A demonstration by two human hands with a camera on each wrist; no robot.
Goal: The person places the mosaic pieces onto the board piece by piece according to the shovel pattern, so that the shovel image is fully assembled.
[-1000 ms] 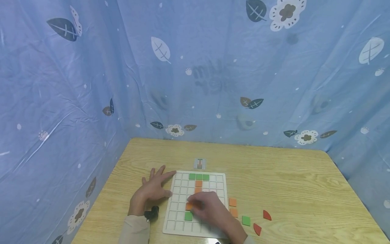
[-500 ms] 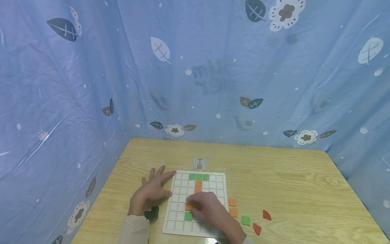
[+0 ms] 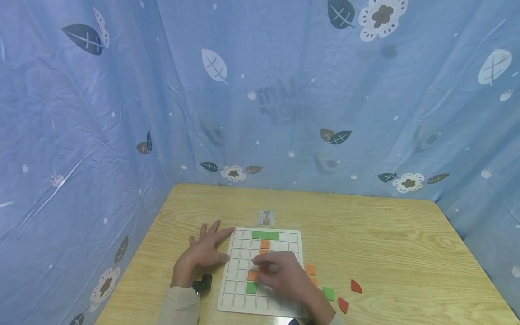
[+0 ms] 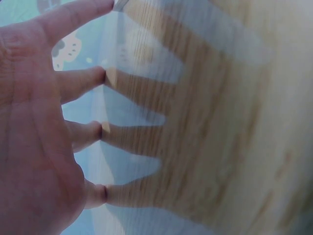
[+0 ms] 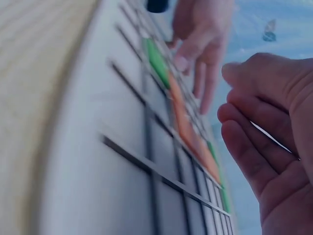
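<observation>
A white gridded board point(image 3: 236, 299) lies on the wooden table with coloured square tiles in its cells. Green tiles point(image 3: 266, 235) form a row near its far edge, with orange tiles point(image 3: 265, 244) in a column below. Lower down lie an orange tile point(image 3: 253, 275) and a green tile point(image 3: 251, 287). My left hand point(image 3: 206, 249) is spread at the board's left side, index fingertip at the far corner and thumb at the edge. My right hand point(image 3: 284, 273) hovers over the board, hiding some cells. In the right wrist view its fingers point(image 5: 249, 152) are loosely bent, thumb apart, holding nothing.
Right of the board lie loose orange tiles point(image 3: 310, 269), a green tile point(image 3: 328, 294) and two red quarter-circle pieces point(image 3: 356, 286). A small pattern card point(image 3: 266, 218) sits beyond the board. Blue printed curtain point(image 3: 284, 90) hangs around the table.
My right hand has shifted slightly right and lifted off the tile area, showing more of the lower orange tile. My left hand stays where it was.
</observation>
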